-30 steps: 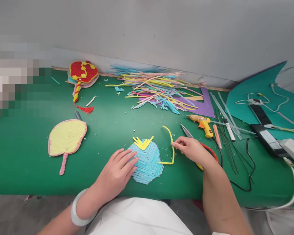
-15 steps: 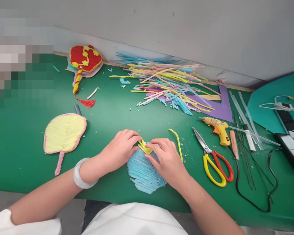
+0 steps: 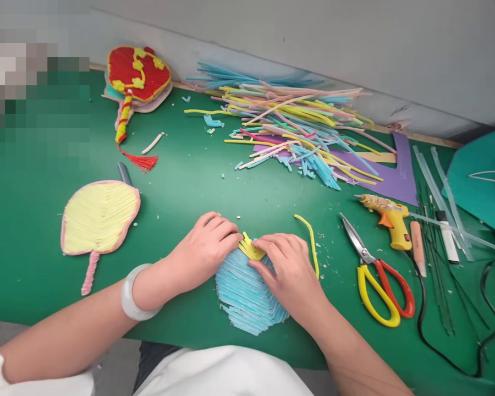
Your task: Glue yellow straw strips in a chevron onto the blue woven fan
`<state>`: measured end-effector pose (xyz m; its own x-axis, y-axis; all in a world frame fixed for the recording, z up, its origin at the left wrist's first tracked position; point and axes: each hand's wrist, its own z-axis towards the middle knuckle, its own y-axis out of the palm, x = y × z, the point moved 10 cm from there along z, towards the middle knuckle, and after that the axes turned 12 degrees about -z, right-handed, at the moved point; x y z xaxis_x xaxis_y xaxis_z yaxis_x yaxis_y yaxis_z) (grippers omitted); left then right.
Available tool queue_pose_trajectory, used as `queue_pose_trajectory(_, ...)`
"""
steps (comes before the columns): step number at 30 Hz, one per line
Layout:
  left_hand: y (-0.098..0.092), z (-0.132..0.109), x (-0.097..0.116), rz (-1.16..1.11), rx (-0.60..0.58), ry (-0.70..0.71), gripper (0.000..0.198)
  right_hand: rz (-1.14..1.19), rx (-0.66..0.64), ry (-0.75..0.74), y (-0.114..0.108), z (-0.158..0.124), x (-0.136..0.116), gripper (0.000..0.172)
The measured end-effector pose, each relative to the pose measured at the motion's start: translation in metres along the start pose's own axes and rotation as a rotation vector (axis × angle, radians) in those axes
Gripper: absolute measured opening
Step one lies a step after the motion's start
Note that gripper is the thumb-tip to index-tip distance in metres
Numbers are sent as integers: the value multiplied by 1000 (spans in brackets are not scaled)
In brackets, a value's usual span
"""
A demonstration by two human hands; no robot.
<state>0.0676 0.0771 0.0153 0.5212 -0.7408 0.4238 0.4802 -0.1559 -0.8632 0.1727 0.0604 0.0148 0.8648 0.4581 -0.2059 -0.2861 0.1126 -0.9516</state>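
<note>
A rounded panel of light-blue pipe cleaners (image 3: 249, 297) lies on the green table in front of me. Short yellow pipe cleaners (image 3: 251, 251) sit side by side at its top edge, slanting. My right hand (image 3: 286, 267) pinches their right end, thumb low and fingers bent over them. At their left end, my left hand (image 3: 210, 245) has its fingers closed together on the panel's upper edge, the thumb hidden underneath. A loose yellow pipe cleaner (image 3: 311, 239) curves beside my right hand.
Scissors (image 3: 373, 272) and a yellow glue gun (image 3: 390, 217) with a black cord lie right. A pale-yellow fan (image 3: 101, 217) is left, a red fan (image 3: 138, 71) behind it. A heap of colored pipe cleaners (image 3: 292, 115) spreads along the back over purple sheet (image 3: 404, 170).
The camera view has shifted slightly. My left fingers have closed up at the left of the yellow pieces, the thumb now out of sight. My right hand keeps its pinch.
</note>
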Motion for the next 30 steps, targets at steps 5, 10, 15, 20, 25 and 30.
queue_pose_trajectory(5, 0, 1, 3, 59, -11, 38, 26, -13, 9, -4, 0, 0, 0, 16)
queue_pose_trajectory(10, -2, 3, 7, 100, 13, 92, 26, -5, 16, -11, 0, 1, 0, 15)
queue_pose_trajectory(15, -3, 3, 7, 89, 34, 105, 22, -9, 27, -16, -2, 1, -1, 14)
queue_pose_trajectory(20, -4, 3, 7, 77, 47, 109, 21, -9, 31, -19, -2, 1, -1, 14)
queue_pose_trajectory(25, -3, 3, 7, 74, 50, 108, 22, -3, 29, -23, -1, 1, -1, 15)
queue_pose_trajectory(30, -2, 2, 3, 48, 41, 72, 21, -7, 19, -11, 1, 1, 0, 19)
